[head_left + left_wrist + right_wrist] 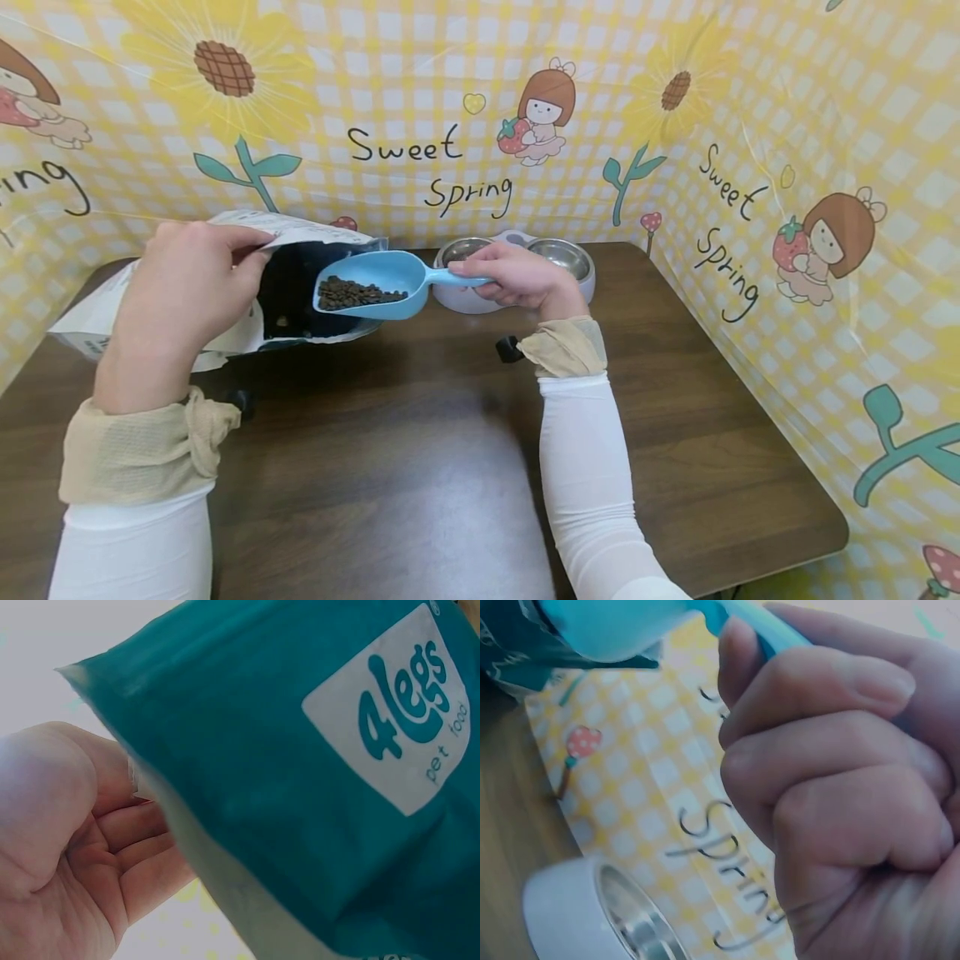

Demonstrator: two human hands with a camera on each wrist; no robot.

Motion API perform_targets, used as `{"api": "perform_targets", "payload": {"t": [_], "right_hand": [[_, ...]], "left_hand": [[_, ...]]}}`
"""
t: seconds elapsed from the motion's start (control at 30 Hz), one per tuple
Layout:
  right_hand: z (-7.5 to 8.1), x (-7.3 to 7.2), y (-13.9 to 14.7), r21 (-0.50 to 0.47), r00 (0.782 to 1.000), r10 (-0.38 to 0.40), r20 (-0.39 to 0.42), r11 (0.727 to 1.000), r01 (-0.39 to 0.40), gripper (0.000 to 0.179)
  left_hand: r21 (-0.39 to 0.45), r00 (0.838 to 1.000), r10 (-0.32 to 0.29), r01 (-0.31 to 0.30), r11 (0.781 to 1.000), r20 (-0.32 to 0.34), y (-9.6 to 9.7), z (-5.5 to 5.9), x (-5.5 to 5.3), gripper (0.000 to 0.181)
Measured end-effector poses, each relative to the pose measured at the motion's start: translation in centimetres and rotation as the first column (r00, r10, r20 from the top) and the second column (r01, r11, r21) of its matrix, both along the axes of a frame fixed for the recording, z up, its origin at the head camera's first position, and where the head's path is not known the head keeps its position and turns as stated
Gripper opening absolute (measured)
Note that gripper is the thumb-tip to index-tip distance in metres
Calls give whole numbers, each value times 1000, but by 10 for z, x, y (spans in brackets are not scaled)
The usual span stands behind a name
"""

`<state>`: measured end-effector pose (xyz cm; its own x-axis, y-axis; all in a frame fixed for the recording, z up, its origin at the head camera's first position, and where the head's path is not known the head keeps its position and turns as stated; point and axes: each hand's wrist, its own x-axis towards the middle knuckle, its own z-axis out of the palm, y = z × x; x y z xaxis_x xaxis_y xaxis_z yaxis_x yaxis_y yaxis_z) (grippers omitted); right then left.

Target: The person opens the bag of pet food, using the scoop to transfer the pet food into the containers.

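In the head view my right hand grips the handle of a light blue scoop. Small brown kibble lies in the scoop, which is at the open mouth of a pet food bag. My left hand pinches the bag's upper edge between thumb and fingers. The left wrist view shows the bag's teal side with a "4legs pet food" label. In the right wrist view, curled fingers wrap the scoop handle.
Behind my right hand stands a white double feeder with two metal bowls. The brown wooden table meets a yellow checked cloth at the back and right.
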<state>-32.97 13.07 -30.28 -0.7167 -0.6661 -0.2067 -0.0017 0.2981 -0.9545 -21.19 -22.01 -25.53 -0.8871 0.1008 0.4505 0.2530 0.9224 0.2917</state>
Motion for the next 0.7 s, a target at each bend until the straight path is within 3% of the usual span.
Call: {"api": "perform_targets", "payload": {"t": [0.37,0.57,0.7], "right_hand": [[-3,-2,35,-30,999,-33,30,999,34,36],[-2,2,64,-38,993,-114,40,993,115,35],[-1,2,90,-65,977,-207,59,975,211,34]], "left_hand": [[-18,1000,0,0,1000,-17,-4,1,-1,30],[-9,1000,-13,13,1000,-26,-2,-1,-1,30],[-12,999,-23,22,1000,-36,-1,-2,-3,30]]}}
